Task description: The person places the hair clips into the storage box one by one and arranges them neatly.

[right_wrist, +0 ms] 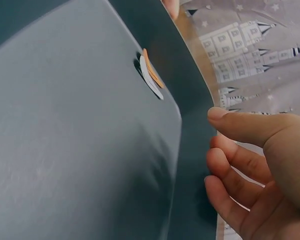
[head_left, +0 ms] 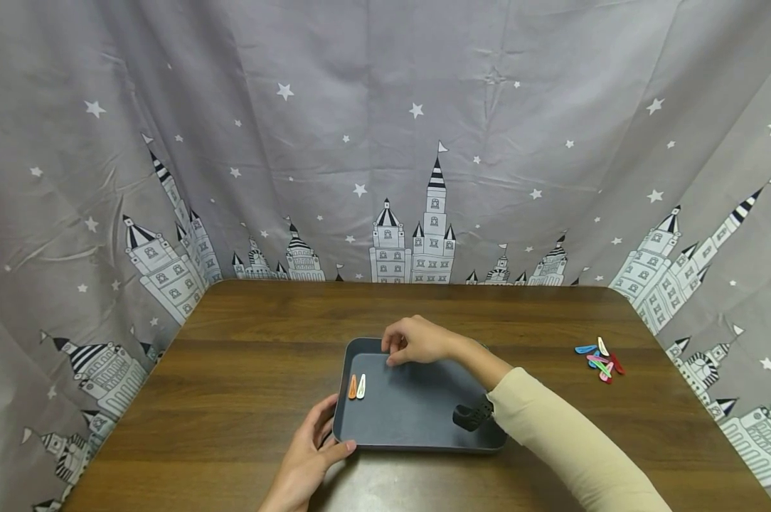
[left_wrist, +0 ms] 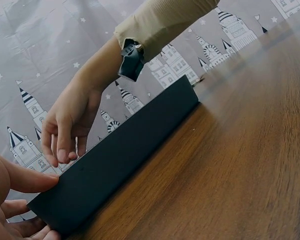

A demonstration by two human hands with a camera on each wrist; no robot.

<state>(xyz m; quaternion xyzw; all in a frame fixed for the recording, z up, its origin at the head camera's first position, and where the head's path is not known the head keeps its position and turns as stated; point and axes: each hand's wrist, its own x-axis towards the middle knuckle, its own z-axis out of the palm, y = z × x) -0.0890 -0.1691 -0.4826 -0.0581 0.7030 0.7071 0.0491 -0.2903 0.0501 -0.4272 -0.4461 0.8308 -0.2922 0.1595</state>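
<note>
A dark grey rectangular tray (head_left: pixel 417 416) lies on the table, with an orange hair clip (head_left: pixel 352 387) and a white hair clip (head_left: pixel 361 386) side by side on its floor near the left wall. My left hand (head_left: pixel 309 444) grips the tray's near left corner, thumb on the rim and fingers against the outer side. Over the tray's far left part hovers my right hand (head_left: pixel 417 341), its fingers loosely bent. In the right wrist view, nothing shows between the right thumb and fingers (right_wrist: pixel 230 155).
Several hair clips (head_left: pixel 599 359) in blue, pink, green, red and white lie in a loose pile on the wooden table (head_left: pixel 251 370), right of the tray. Behind the table hangs a grey curtain (head_left: pixel 334 142) printed with castles and stars.
</note>
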